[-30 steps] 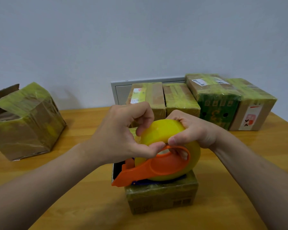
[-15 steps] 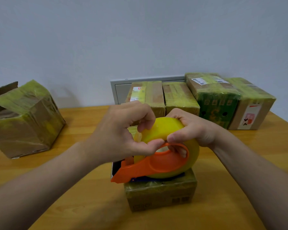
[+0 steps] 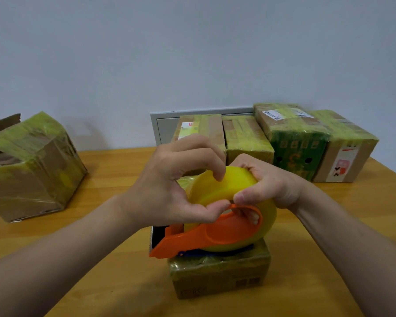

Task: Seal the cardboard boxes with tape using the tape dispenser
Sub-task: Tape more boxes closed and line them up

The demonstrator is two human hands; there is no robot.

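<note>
— Where's the tape dispenser [image 3: 206, 239]?
— On the small box [image 3: 217, 273], mid-way across the table [image 3: 101, 282]. The right hand [image 3: 272, 186] is curled round its yellow roll [image 3: 236, 184], fingertips poking through the core.
— And the left hand [image 3: 169, 191]?
— Pinching the lifted tape end [image 3: 201, 184]. The box's top is mostly hidden, and I can't make out the blade.

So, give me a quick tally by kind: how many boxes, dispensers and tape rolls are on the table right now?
Cardboard boxes: 6 (one at left, four at the back, one in front under the dispenser)
Tape dispenser, orange: 1
Tape roll, yellow: 1
Total: 8
</note>
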